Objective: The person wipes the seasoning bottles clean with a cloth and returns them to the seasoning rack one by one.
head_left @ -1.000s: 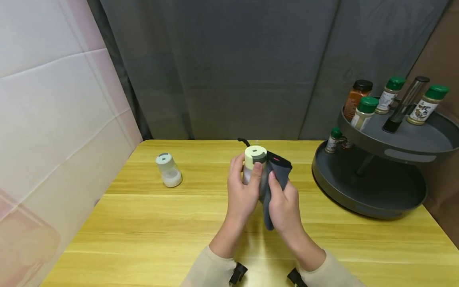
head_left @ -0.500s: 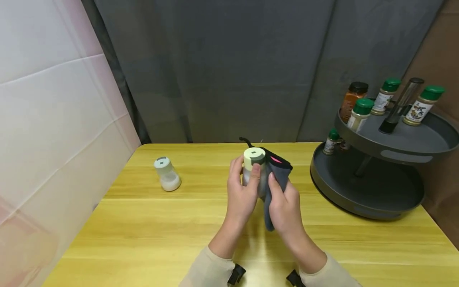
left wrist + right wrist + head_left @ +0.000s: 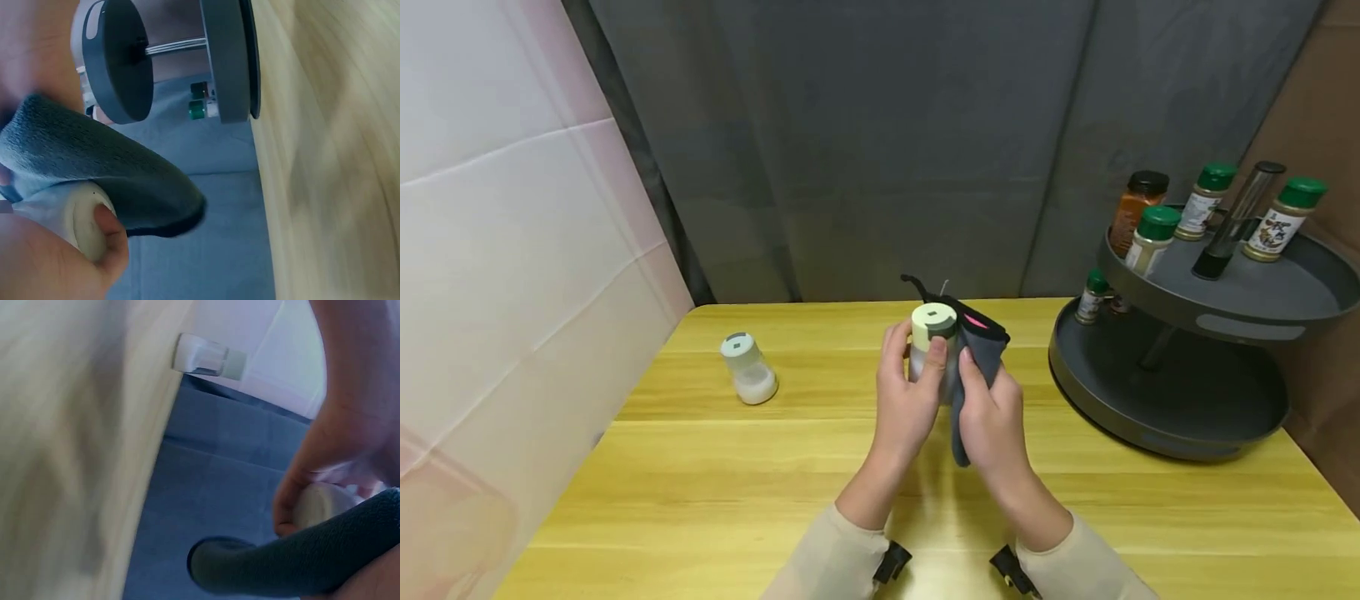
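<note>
My left hand (image 3: pixel 907 400) grips a shaker jar (image 3: pixel 934 321) with a pale yellow-green lid and a clear body, holding it upright above the table. Just beside it, my right hand (image 3: pixel 994 417) pinches a folded grey cloth (image 3: pixel 981 354) with a black edge and a pink tag, pressed against the jar's right side. In the left wrist view, fingers curl under the whitish base of the jar (image 3: pixel 87 219), and the cloth (image 3: pixel 125 169) lies along it. A second shaker jar (image 3: pixel 749 368), with a pale lid and white contents, stands on the table to the left.
A dark two-tier rotating rack (image 3: pixel 1172 400) stands at the right. Several green-lidded spice bottles, an orange jar (image 3: pixel 1138 212) and a clear tube-like post (image 3: pixel 1238 221) are on its upper tier. A dark curtain (image 3: pixel 880 150) hangs behind the wooden table (image 3: pixel 700 500).
Both hands keep their hold on the jar and cloth. The cloth and right hand have risen slightly along the jar's side. The head view has shifted a little.
</note>
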The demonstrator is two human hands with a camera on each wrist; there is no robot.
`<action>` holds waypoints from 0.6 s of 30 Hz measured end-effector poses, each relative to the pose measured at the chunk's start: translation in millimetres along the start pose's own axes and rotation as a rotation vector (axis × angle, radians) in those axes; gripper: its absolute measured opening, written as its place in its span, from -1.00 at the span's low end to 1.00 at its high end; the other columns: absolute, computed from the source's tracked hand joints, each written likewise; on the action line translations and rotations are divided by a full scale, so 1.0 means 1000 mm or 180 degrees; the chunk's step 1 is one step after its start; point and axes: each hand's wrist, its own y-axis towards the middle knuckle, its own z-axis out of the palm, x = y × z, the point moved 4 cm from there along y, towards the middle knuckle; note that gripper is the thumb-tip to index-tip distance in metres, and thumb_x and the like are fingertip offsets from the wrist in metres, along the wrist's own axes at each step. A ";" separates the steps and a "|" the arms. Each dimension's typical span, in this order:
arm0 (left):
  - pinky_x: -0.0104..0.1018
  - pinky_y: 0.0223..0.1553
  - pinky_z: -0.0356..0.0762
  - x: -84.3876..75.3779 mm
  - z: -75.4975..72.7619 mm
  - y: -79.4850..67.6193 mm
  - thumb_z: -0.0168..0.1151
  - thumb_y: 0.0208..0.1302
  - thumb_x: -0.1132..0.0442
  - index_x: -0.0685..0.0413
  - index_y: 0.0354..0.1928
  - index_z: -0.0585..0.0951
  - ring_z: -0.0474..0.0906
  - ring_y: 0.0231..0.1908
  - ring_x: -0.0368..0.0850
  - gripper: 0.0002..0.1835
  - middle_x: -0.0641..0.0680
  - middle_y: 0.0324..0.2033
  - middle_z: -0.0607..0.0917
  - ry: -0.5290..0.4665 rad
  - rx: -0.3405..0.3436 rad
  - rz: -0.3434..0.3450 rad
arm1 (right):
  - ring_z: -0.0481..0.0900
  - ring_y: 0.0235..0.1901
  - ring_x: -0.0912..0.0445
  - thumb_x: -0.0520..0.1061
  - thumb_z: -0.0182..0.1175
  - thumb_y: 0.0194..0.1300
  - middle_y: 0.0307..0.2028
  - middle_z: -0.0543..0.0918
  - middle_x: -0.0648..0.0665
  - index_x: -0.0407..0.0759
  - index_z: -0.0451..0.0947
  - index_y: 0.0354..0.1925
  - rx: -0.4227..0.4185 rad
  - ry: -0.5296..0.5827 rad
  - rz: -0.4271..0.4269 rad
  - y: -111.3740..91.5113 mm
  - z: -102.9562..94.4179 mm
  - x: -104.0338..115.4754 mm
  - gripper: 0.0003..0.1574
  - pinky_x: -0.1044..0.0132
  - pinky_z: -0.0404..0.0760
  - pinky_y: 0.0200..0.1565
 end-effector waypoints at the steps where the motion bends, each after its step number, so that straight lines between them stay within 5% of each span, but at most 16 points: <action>1: -0.07 0.09 0.51 -0.001 0.001 0.001 0.28 0.54 0.04 -0.04 0.34 0.60 0.46 0.07 -0.07 -0.57 0.08 0.11 0.60 -0.0027 0.0009 -0.0005 | 0.53 -0.24 -0.05 -0.01 0.00 0.69 -0.20 0.63 -0.29 -0.28 0.61 0.25 -0.0019 0.0017 -0.0083 0.000 -0.001 0.003 -0.53 0.31 0.50 -0.16; 6: -0.07 0.09 0.51 -0.006 -0.002 0.002 0.28 0.54 0.03 -0.05 0.36 0.59 0.46 0.08 -0.05 -0.56 0.07 0.14 0.60 -0.0093 0.0018 0.0015 | 0.52 -0.28 -0.11 -0.14 0.04 0.65 -0.28 0.61 -0.29 -0.39 0.60 0.21 -0.0052 0.0132 -0.0491 -0.005 0.002 0.011 -0.59 0.31 0.52 -0.16; 12: -0.11 0.08 0.44 -0.002 -0.006 0.002 0.30 0.53 0.07 -0.03 0.32 0.63 0.44 0.03 -0.09 -0.59 0.08 0.09 0.61 -0.0037 -0.0081 0.0027 | 0.53 -0.31 0.03 0.00 0.01 0.69 -0.29 0.63 -0.24 -0.30 0.63 0.16 0.0069 -0.0061 0.0011 -0.005 0.004 0.000 -0.55 0.31 0.52 -0.19; 18: -0.06 0.11 0.49 -0.003 -0.002 -0.001 0.30 0.53 0.04 -0.03 0.33 0.61 0.45 0.09 -0.06 -0.57 0.09 0.11 0.60 -0.0036 0.0049 0.0008 | 0.36 -0.48 0.04 -0.06 0.04 0.67 -0.46 0.37 -0.15 -0.33 0.63 0.13 -0.0005 0.0056 -0.0235 -0.008 -0.003 0.007 -0.60 0.25 0.41 -0.33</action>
